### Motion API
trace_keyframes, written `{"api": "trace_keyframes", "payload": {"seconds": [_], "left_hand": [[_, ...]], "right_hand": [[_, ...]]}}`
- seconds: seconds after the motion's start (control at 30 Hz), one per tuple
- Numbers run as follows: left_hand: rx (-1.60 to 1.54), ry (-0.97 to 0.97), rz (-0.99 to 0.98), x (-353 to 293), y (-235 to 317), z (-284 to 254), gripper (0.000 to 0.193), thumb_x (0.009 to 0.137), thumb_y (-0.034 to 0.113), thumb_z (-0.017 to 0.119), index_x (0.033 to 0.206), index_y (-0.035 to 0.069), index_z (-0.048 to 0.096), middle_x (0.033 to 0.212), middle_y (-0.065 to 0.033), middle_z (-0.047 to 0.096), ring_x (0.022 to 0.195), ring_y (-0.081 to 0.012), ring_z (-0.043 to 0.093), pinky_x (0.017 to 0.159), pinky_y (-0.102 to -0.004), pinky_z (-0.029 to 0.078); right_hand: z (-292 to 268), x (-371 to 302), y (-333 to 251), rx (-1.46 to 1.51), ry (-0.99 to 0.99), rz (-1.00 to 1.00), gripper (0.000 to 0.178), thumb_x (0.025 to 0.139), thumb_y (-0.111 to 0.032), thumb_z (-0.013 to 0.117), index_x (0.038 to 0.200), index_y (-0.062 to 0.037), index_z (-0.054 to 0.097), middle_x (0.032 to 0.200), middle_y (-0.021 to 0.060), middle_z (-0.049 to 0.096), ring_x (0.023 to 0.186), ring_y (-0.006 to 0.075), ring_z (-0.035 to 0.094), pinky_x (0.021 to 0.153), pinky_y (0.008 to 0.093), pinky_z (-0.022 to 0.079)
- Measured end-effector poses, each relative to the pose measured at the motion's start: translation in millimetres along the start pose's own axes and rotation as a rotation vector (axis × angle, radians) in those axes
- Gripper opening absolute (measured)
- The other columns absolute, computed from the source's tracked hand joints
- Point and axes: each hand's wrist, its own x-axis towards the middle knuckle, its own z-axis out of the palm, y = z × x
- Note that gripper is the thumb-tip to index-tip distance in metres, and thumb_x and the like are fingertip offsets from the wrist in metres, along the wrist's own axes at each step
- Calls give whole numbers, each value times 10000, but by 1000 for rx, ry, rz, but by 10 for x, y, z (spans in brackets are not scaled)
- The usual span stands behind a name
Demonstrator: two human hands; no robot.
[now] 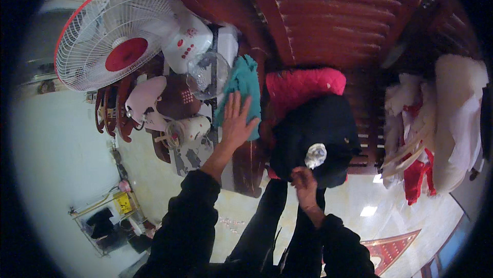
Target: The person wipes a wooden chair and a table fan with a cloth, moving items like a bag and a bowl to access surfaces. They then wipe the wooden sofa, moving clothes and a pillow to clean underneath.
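My left hand (237,124) lies with spread fingers on a teal cloth (245,80) at the edge of a small wooden table. My right hand (306,190) is closed, its fingers curled beside a small, crumpled white-and-silver thing (316,156). Whether the fingers grip that thing cannot be made out. Beneath it, a black garment (331,124) is spread over the seat of a dark red wooden bench (328,26). Behind the garment sits a bright pink quilted cloth (308,85).
Left on the table stand a clear glass bowl (209,75), a pink-and-brown rounded object (146,103), a pale cylindrical container (196,127) and a white fan (110,31) with a red rim. Pale rolled bedding (458,119) and red cloth (417,180) hang at the bench's right end.
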Motion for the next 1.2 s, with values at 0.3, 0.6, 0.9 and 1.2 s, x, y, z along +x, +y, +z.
{"api": "trace_keyframes", "payload": {"seconds": [0.3, 0.6, 0.9, 1.2], "left_hand": [[65, -15, -83, 751, 85, 250, 709, 912, 348, 601, 1512, 110, 307, 1562, -259, 202, 1441, -447, 193, 1177, -529, 168], [380, 0, -9, 1555, 92, 508, 573, 913, 228, 537, 1440, 41, 415, 1536, -202, 306, 1417, -414, 267, 1178, -518, 168], [1007, -532, 327, 1365, 264, 701, 448, 991, 263, 360, 1323, 74, 594, 1513, -120, 416, 1467, -325, 230, 1164, -615, 9], [508, -1011, 381, -625, 548, 462, 407, 890, 221, 498, 1183, -10, 660, 1284, -223, 589, 1257, -365, 486, 1168, -618, 90]], "right_hand": [[1256, 81, -395, -674, -296, -304, 680, 777, -111, 719, 1379, 4, 426, 1391, 281, 416, 1309, 404, 436, 1060, 434, 410], [1164, 174, -288, -1018, -533, -273, 650, 816, -29, 586, 1407, 86, 343, 1463, 315, 322, 1274, 424, 465, 1044, 389, 439], [999, 185, -117, -1085, -387, -450, 573, 837, -106, 614, 1378, -22, 443, 1332, 222, 507, 1069, 336, 619, 837, 362, 559], [-55, -421, 232, -859, -360, -21, 429, 865, -55, 564, 1291, -78, 512, 1150, 207, 637, 947, 365, 664, 800, 447, 547]]}}
